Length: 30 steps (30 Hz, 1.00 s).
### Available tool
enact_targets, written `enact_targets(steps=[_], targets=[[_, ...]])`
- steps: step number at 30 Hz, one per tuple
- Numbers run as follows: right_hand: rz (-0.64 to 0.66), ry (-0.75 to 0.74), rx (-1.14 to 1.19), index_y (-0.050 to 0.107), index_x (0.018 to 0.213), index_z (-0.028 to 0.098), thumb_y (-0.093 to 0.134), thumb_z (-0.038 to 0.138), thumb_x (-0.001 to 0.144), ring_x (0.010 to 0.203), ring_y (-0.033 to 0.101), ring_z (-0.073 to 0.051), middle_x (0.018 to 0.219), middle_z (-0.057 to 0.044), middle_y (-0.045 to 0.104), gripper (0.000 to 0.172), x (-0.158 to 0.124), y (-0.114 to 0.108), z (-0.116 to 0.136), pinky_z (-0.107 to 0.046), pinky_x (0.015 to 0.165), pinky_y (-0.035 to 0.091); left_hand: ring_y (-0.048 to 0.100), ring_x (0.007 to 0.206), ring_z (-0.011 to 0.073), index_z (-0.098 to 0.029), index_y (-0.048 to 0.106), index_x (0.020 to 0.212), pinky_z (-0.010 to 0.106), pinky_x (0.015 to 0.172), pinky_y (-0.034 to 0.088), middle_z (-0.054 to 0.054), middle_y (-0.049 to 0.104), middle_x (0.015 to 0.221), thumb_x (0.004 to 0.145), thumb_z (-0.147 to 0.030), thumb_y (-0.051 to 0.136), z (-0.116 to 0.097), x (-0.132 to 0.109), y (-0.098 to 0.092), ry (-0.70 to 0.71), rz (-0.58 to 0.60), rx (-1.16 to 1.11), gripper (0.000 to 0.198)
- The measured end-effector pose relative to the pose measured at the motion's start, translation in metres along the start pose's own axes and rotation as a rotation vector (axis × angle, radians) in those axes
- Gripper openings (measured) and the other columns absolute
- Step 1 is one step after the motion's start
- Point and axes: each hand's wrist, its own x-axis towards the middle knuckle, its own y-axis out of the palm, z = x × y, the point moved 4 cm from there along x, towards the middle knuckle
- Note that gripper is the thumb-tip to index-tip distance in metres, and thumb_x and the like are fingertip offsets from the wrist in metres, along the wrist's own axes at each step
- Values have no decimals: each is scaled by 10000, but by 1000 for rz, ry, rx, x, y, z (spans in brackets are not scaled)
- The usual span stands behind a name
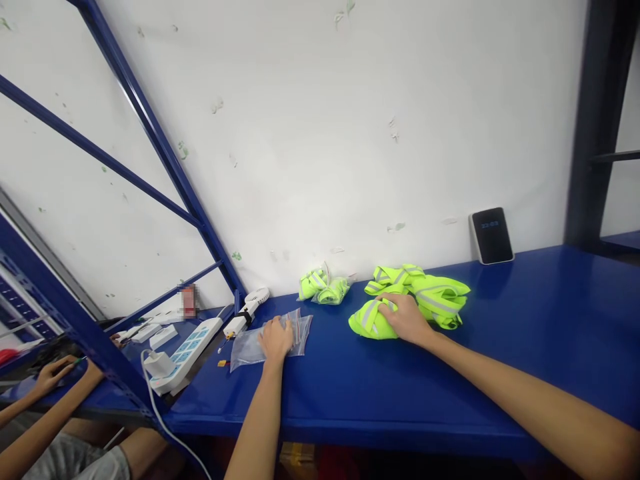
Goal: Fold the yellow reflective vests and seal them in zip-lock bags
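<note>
On the left part of the blue table, my left hand [276, 339] presses down on clear zip bags [247, 348], its fingers curled onto the plastic. My right hand [406, 319] is closed over a rolled bundle of neon yellow reflective strap [369, 320] with grey stripes. Beyond that hand lies a loose heap of the same reflective straps [440, 300], touching or very near the bundle. Two more bundles packed in clear bags [325, 288] rest near the wall, between my hands and farther back. The fingertips of my left hand are partly hidden.
A white power strip [187, 353] with a plugged-in adapter lies left, beside a blue rack post [115, 360]. A small white fan [256, 297] and a yellow connector [223, 363] are near the bags. A black-faced clock [493, 235] leans at the wall. A co-worker's hands [55, 373] are far left.
</note>
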Motion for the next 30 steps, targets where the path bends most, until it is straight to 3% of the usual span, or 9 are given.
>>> enact_targets(steps=[2,9,17,20,23,26,28,30], targets=[[-12,21,29,749,888,145,464,334,786,949,672,-295,967,-99,750,357,1,0,-2,-384,882,465,534,1164,327,-150,597,1175,512,1042,289,162,620,1198,884,-352,418,-2,0,2,52,-8,19,397],[-40,98,158,752,875,141,446,341,791,978,660,-298,1008,-103,743,375,4,0,-3,-377,891,459,550,1058,286,-255,613,1162,499,1001,289,105,646,1042,962,-373,283,-16,-9,-15,150,-253,-63,404],[-25,138,184,760,899,156,450,361,794,1008,642,-307,997,-92,743,386,-1,4,-4,-387,904,447,536,1029,276,-220,663,961,521,1000,256,96,645,1002,968,-335,283,-21,-17,-21,187,-383,-201,398],[-29,144,207,764,878,164,452,366,787,1024,636,-312,990,-86,745,383,-1,5,-4,-390,924,443,548,1049,254,-212,654,875,528,1048,195,85,646,1027,962,-278,275,-27,-20,-28,277,-483,-306,395],[-42,184,271,765,855,171,458,376,779,1067,620,-314,1014,-83,741,377,0,9,-2,-390,963,429,572,1054,222,-198,603,779,515,1095,125,66,662,977,953,-236,278,-46,-27,-39,432,-600,-429,371],[-68,228,346,763,832,168,480,390,765,1112,600,-317,1048,-85,734,366,1,13,0,-386,990,416,610,818,166,-197,553,756,464,1078,219,11,642,764,955,-218,267,-79,-39,-45,563,-591,-578,349],[-76,223,383,762,835,169,490,389,764,1113,600,-313,1039,-77,737,356,1,13,1,-380,987,420,583,725,153,-198,528,742,435,1036,292,-1,611,714,956,-230,270,-103,-47,-48,558,-596,-654,337],[-79,201,386,761,845,171,489,380,771,1096,609,-307,1019,-71,743,351,2,10,0,-375,979,424,578,762,170,-199,530,763,416,979,348,17,613,744,953,-249,300,-125,-51,-45,483,-559,-683,303]])
